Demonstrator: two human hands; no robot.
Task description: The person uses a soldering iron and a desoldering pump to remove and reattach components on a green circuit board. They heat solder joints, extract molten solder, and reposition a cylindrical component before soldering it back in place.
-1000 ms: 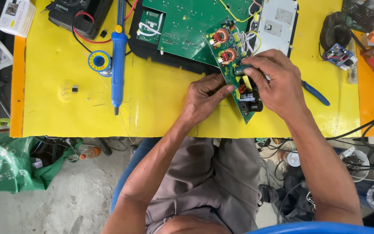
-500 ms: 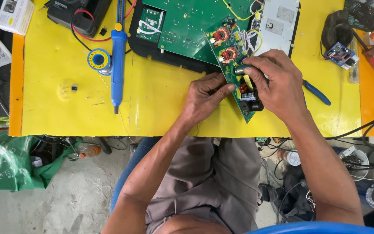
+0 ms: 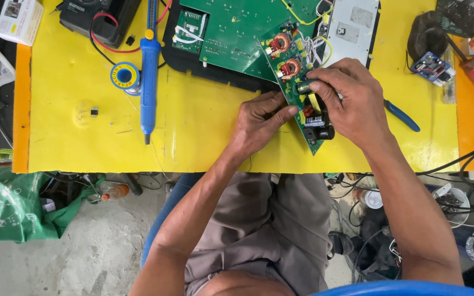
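On the yellow sheet-covered workbench (image 3: 204,137), the narrow green circuit board with two copper-wound coils (image 3: 297,82) stood tilted on its long edge, running from about eleven o'clock down to five o'clock between the two hands. The left hand (image 3: 256,126) lay at the board's eight o'clock side, fingers curled and pressed together, fingertips touching the board's edge. The right hand (image 3: 352,101) covered the board's three o'clock side, its thumb and forefinger pinching a small dark cylindrical part (image 3: 304,86) mounted on the board. Just at the board's twelve o'clock lay a large green circuit board in a black tray (image 3: 231,33). Well apart at nine o'clock rested a blue pen-shaped desoldering pump (image 3: 149,71), with a blue-and-yellow spool of solder wire (image 3: 124,75) just beside it. Blue-handled pliers (image 3: 401,116) showed at the right hand's three o'clock.
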